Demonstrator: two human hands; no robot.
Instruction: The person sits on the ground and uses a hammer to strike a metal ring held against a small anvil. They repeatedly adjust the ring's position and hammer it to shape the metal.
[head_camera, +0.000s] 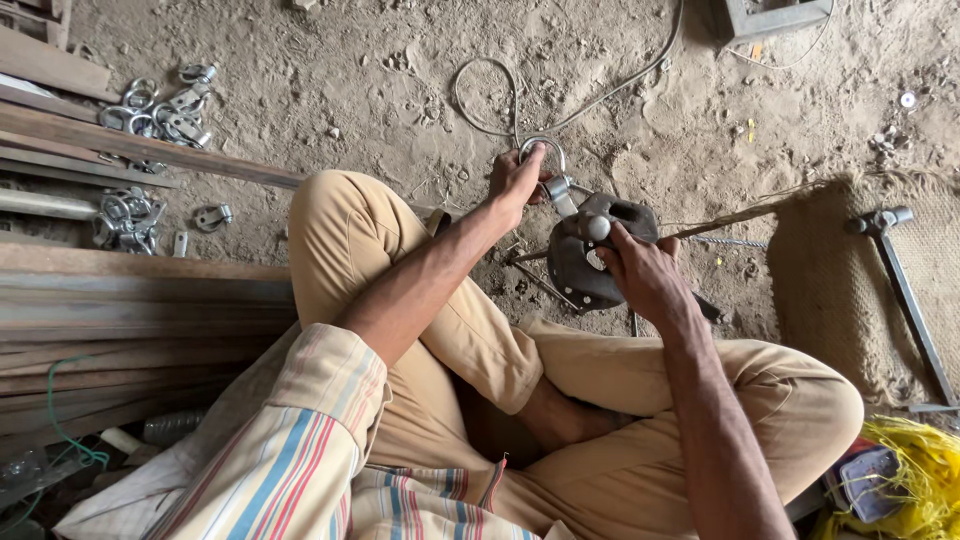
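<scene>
Just above the centre of the frame, the left hand (515, 180) gripped a silver metal ring (541, 152) on its clamp, while the right hand (640, 270) closed over a dark rounded metal block (580, 262) just beside it, above the dusty floor (400, 90). A grey cable (600, 95) looped beyond, loose ring clamps (165, 105) lay at upper left, and wooden planks (130, 300) filled the left.
</scene>
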